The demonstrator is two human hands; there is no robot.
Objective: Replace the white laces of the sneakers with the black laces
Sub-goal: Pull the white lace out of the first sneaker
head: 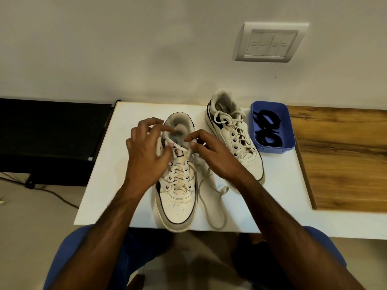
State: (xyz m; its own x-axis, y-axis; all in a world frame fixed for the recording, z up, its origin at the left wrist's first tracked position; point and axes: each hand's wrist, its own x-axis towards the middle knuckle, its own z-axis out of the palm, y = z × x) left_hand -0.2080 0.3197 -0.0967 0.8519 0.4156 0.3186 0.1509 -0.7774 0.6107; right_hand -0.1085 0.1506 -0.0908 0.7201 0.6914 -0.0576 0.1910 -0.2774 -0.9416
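A white sneaker (177, 204) lies in front of me on the white table (278, 193), toe toward me. Its white lace (211, 208) is untied at the top and one end trails in a loop to its right. My left hand (146, 151) pinches the lace at the left of the tongue. My right hand (211, 151) pinches the lace at the right of the tongue. A second white sneaker (236, 132) stands further back to the right, its white lace tied. Black laces (267, 128) lie coiled in a blue plastic tray (290, 139) at the far right.
A wooden surface (343, 155) adjoins the table on the right. A black bench or stand (50, 139) sits to the left, with cables on the floor. The wall behind carries a white switch plate (270, 42). My knees in blue are under the table's near edge.
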